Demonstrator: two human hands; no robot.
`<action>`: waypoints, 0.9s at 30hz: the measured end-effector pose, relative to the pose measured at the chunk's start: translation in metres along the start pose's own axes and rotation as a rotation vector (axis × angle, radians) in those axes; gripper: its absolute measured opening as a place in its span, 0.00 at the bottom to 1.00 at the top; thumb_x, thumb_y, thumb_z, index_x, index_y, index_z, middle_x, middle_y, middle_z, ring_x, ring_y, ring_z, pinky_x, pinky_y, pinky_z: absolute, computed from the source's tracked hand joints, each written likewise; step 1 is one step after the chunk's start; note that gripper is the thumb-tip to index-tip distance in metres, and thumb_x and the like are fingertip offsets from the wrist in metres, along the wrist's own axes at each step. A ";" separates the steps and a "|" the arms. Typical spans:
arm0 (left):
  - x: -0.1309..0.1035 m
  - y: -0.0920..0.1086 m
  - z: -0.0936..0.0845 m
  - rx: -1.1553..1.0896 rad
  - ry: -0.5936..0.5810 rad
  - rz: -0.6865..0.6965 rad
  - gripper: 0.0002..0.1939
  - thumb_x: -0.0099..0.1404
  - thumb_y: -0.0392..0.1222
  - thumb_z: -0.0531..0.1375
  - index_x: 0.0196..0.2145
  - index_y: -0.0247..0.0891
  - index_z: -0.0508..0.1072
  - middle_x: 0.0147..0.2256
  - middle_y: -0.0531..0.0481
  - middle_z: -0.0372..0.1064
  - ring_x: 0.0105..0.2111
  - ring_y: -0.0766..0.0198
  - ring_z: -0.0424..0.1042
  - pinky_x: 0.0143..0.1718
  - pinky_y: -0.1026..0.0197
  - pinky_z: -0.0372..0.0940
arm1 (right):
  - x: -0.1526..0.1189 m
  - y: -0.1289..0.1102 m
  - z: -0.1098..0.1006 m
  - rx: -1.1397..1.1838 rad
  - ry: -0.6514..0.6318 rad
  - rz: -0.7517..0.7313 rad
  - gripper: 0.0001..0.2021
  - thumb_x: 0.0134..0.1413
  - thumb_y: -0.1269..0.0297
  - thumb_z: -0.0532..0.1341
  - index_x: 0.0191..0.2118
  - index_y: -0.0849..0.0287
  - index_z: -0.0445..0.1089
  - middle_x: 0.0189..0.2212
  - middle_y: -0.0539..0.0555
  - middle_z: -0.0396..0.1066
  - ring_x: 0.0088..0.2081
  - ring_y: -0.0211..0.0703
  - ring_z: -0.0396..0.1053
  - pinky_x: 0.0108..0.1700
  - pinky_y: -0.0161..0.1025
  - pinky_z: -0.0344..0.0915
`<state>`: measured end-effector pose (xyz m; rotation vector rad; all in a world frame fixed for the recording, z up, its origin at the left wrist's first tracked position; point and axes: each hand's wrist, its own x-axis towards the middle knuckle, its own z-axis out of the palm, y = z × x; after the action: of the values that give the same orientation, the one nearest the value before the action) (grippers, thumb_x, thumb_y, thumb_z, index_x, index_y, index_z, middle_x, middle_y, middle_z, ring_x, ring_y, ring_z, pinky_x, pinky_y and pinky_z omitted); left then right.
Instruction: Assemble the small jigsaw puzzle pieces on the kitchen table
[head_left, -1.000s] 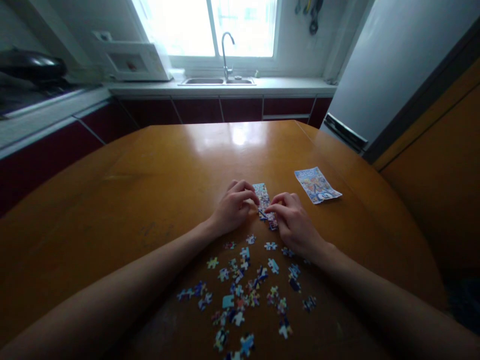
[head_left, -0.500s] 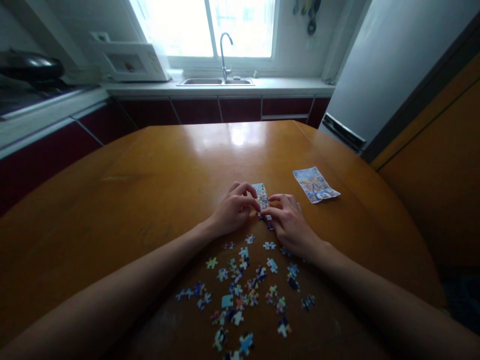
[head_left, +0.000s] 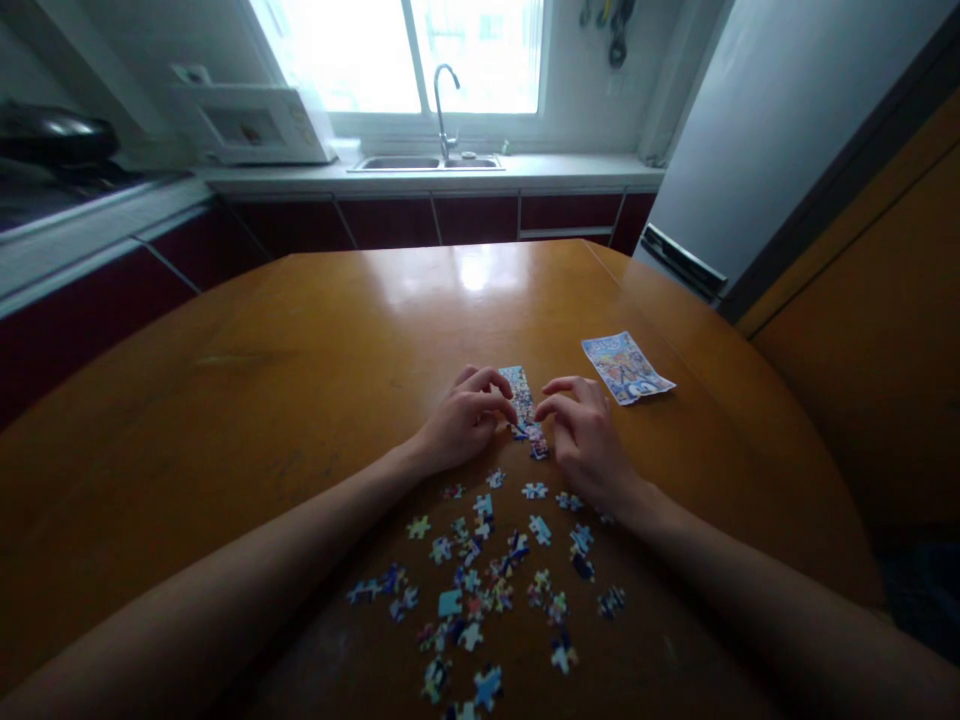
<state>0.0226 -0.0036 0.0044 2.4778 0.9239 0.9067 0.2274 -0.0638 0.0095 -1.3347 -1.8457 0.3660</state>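
Daylight from the window at the top of the frame glares off a smooth wooden counter. Just right of the frame's centre lies a joined jigsaw strip, between 2 bare hands. It looks like thin cardboard: probably light and fairly stiff, but weak at its seams, so it is best steadied flat by both long edges, with single pieces pinched at their sides. The left hand has its fingers curled narrowly at the strip's left edge; whether they grip a piece, I cannot tell. The right hand is just beside the right edge, fingers slightly parted, nothing visible between them. Loose jigsaw pieces scatter across the lower centre, probably easy to slide on the polished wood. Right of centre lies a creased picture sheet; a refrigerator fills the upper right.
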 end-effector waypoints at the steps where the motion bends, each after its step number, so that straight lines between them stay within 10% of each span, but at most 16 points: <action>1: 0.000 0.000 0.000 -0.001 -0.002 -0.005 0.23 0.54 0.21 0.52 0.31 0.45 0.80 0.40 0.50 0.70 0.43 0.59 0.63 0.48 0.52 0.63 | 0.001 0.001 -0.001 0.009 0.025 0.012 0.13 0.56 0.78 0.54 0.31 0.54 0.73 0.44 0.55 0.70 0.51 0.51 0.63 0.53 0.52 0.58; 27: 0.000 0.000 0.001 -0.024 0.035 -0.044 0.20 0.56 0.22 0.52 0.28 0.43 0.79 0.38 0.49 0.70 0.43 0.58 0.63 0.48 0.52 0.63 | 0.006 0.029 0.008 -0.034 -0.020 0.142 0.13 0.54 0.75 0.55 0.31 0.55 0.75 0.39 0.57 0.71 0.45 0.51 0.65 0.50 0.51 0.61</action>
<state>0.0237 -0.0036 0.0041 2.4190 0.9688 0.9434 0.2400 -0.0449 -0.0117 -1.4948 -1.7860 0.4248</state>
